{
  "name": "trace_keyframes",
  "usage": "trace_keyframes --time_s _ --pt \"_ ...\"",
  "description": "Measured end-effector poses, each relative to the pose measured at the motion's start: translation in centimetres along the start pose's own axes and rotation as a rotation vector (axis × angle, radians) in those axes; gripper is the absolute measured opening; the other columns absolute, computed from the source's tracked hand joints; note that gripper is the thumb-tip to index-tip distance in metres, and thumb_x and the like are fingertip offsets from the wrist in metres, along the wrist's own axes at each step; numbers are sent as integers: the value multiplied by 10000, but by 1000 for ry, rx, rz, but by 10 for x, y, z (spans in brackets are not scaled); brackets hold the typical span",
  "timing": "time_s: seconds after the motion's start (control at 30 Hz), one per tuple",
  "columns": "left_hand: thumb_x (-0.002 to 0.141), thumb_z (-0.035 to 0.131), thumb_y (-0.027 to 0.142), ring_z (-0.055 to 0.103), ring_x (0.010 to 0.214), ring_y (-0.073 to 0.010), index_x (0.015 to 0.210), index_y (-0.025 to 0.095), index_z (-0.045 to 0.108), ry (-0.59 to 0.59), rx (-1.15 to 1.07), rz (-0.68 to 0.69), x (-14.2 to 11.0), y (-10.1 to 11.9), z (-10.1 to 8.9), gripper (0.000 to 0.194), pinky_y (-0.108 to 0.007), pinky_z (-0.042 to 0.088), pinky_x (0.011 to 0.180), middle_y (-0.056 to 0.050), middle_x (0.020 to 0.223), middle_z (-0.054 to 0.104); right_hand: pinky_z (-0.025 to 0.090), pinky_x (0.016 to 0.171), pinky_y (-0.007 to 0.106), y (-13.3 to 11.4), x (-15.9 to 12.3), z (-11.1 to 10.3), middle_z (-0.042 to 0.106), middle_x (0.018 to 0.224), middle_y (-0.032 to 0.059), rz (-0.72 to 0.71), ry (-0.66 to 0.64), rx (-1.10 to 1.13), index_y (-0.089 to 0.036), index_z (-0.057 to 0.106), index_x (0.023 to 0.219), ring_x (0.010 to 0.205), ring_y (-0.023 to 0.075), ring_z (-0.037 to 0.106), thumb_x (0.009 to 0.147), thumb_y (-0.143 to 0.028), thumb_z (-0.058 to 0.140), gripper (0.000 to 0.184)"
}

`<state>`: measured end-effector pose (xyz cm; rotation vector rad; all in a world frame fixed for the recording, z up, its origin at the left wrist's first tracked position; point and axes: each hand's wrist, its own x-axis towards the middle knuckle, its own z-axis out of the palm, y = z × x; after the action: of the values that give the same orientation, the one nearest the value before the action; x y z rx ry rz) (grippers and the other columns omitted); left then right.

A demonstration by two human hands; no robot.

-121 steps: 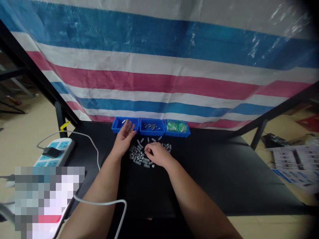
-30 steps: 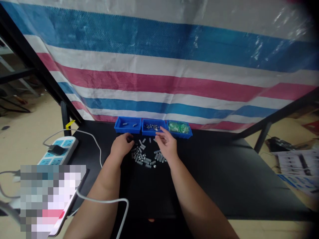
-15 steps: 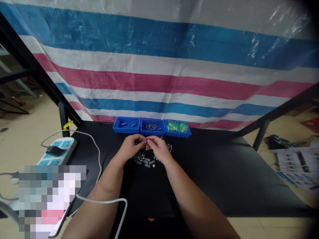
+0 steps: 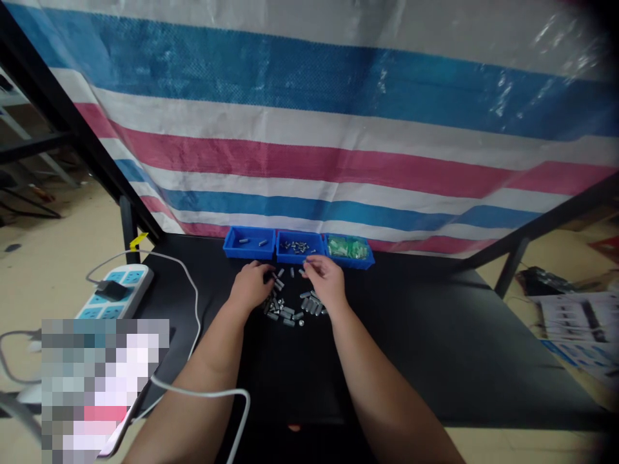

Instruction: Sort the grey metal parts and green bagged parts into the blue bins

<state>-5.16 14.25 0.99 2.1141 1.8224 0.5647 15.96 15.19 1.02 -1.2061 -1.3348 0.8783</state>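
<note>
Small grey metal cylinders lie in loose piles on the black table, with a few bright metal bits among them. On the left side of the pile is my left hand, its thumb and fingers apart, the fingertips close to a cylinder. My right hand hovers by the front edge of the middle blue bin. Its thumb and index finger come together in a pinch; whatever is between them is too small to name. Another grey cylinder stands or lies between the hands.
The left blue bin contains two cylinders; the middle one has several small metal fittings. Green packets fill the right bin. A power strip, white cable and blurred-out phone-like object occupy the left. A striped sheet hangs behind.
My hands were together over the pile and have separated. The right moved right and up toward the middle bin, uncovering more cylinders. The view shifted slightly.
</note>
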Motion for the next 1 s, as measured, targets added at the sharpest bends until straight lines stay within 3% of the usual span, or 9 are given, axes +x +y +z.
trace_keyframes --time_s 0.1,0.27,0.33,0.43,0.6,0.7,0.83,0.9,1.0 --pt "868 595 297 627 1042 -258 1112 262 738 -15 22 -30 0 3 -1 286 -353 484 934 -92 1077 661 594 755 341 -1 1 2 746 916 50 -15 40 113 -205 592 1261 760 191 710 789 -401 714 525" --pt "894 573 358 621 1024 -272 995 230 728 -30 63 -47 0 4 -2 225 -356 481 885 -104 1057 669 520 632 284 6 -1 -3 692 734 17 -25 -6 -128 -193 687 925 644 166 640 825 -376 648 212" --pt "889 572 347 634 986 -268 977 215 712 -16 20 -56 1 3 -3 212 -345 477 843 -106 1027 690 487 612 273 8 -3 -6 681 713 11 -43 -57 -244 -198 694 854 625 156 611 834 -353 635 168" --pt "858 590 340 655 813 -231 956 213 677 61 -150 -132 1 1 -5 183 -314 460 719 -75 894 721 473 637 282 6 -7 -5 688 735 2 -90 -171 -424 -218 719 899 636 156 588 839 -299 649 122" --pt "789 613 332 636 683 -191 831 218 650 196 -363 -218 3 -5 -8 128 -277 423 633 -27 755 719 460 898 362 -4 -16 10 699 974 42 -326 -395 -629 -259 742 1084 951 213 593 853 -173 657 261" --pt "809 558 328 634 656 -185 779 211 648 190 -424 -253 6 -10 -4 150 -268 417 615 -24 706 713 431 933 384 -8 -19 17 679 1060 46 -344 -476 -711 -287 733 1137 997 222 568 851 -141 664 329" --pt "830 570 392 625 586 -175 784 199 653 146 -570 -314 9 -17 2 215 -260 428 568 -26 674 711 431 887 364 -8 -19 18 677 991 44 -327 -460 -730 -266 735 1080 957 224 564 846 -190 705 248" --pt "828 603 433 624 572 -169 821 188 660 220 -650 -329 11 -17 2 252 -256 447 554 -32 691 712 432 851 346 -8 -18 17 675 918 34 -317 -447 -738 -252 736 1022 907 216 565 831 -172 707 208" --pt "841 630 467 646 600 -157 936 166 663 474 -816 -296 13 -11 -2 317 -255 500 574 -50 776 726 427 835 335 -6 -18 16 672 863 19 -307 -425 -744 -248 730 975 866 207 568 816 -133 686 202"
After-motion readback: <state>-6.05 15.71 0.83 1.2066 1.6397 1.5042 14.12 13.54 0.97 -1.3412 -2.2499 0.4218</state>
